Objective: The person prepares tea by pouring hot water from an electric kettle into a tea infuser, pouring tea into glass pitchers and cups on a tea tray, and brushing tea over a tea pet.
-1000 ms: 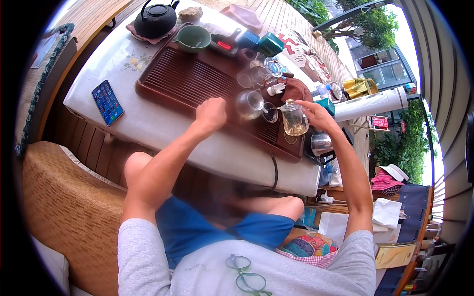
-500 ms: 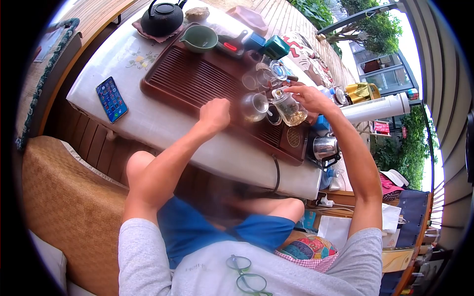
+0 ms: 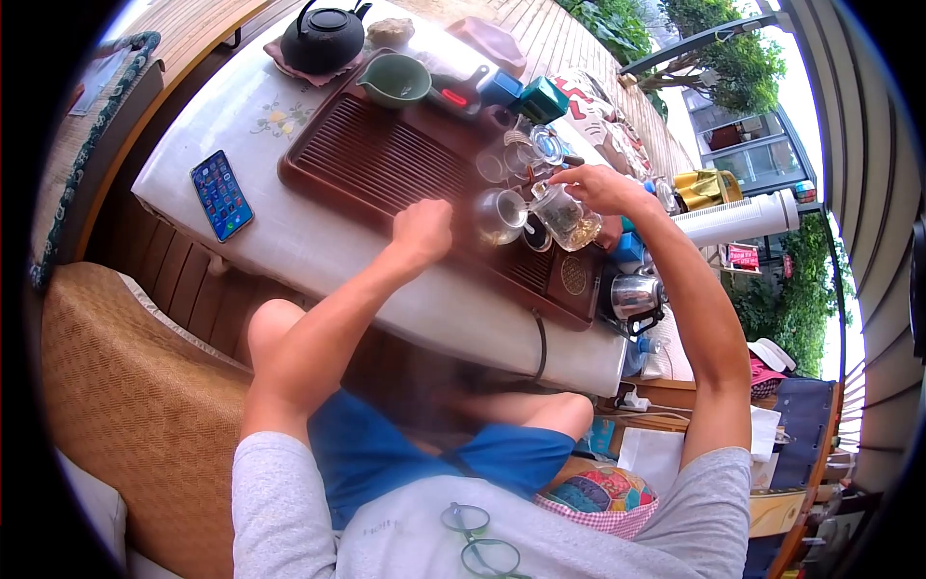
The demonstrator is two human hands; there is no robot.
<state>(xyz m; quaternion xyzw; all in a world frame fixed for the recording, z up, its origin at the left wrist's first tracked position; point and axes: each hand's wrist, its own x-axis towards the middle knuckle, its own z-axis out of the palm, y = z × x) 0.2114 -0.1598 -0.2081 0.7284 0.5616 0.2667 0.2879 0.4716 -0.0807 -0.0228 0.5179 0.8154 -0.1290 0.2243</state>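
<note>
My right hand point(image 3: 595, 189) is closed on a clear glass teapot point(image 3: 560, 216), its fingers curled at the upper part and handle side. The teapot holds pale yellow liquid and tilts toward a round glass pitcher point(image 3: 501, 218) close on its left. Whether liquid is flowing between them is too small to tell. My left hand point(image 3: 422, 230) forms a fist by the near edge of the brown tea tray point(image 3: 328, 193), with nothing visible in it. A small dark round item point(image 3: 536, 232) lies between pitcher and teapot. Behind them stand clear glass cups point(image 3: 492, 164).
A green bowl point(image 3: 396, 81) sits on the tray's far left, near a black iron kettle point(image 3: 324, 41). A phone point(image 3: 222, 196) lies on the white tablecloth point(image 3: 183, 135). A steel kettle point(image 3: 634, 292) stands right of the tray. A black hose point(image 3: 541, 345) hangs over the near edge.
The glass teapot has tipped further toward the glass pitcher, in my right hand. My left fist has stayed in about the same place; the whole view has shifted slightly.
</note>
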